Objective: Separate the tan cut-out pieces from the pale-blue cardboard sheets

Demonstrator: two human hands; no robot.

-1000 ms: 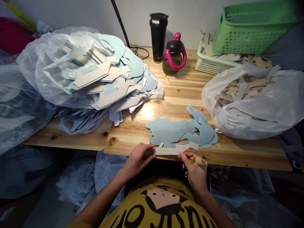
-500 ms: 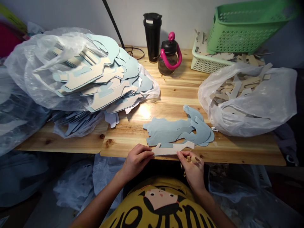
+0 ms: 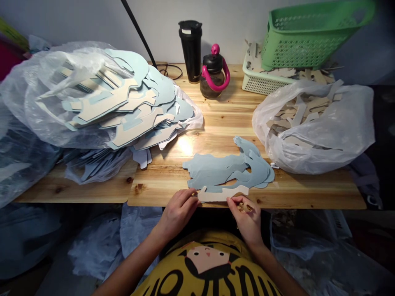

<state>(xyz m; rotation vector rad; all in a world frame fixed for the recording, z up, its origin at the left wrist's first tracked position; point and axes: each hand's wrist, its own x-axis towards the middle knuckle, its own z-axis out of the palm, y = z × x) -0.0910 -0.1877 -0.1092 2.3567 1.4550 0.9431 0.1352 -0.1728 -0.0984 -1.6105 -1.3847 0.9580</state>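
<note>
A long white cut-out piece (image 3: 216,195) lies along the table's front edge, below a spread of blue-grey cut-outs (image 3: 212,168). My left hand (image 3: 180,209) has its fingers closed on the piece's left end. With thumb and forefinger, my right hand (image 3: 246,216) pinches the lower edge of the same piece, right of its middle. Small tan scraps (image 3: 245,207) are tucked in the curled fingers of my right hand.
A plastic bag of white and blue cut-outs (image 3: 123,98) fills the left. At the right are a bag of tan scraps (image 3: 327,144), a pale basket (image 3: 262,84) and a green basket (image 3: 302,49). A black tumbler (image 3: 190,53) and a pink-handled bottle (image 3: 212,78) stand behind.
The whole view has shifted slightly, so most things appear a little further left. Both hands keep their hold on the white piece, with hardly any movement against the table.
</note>
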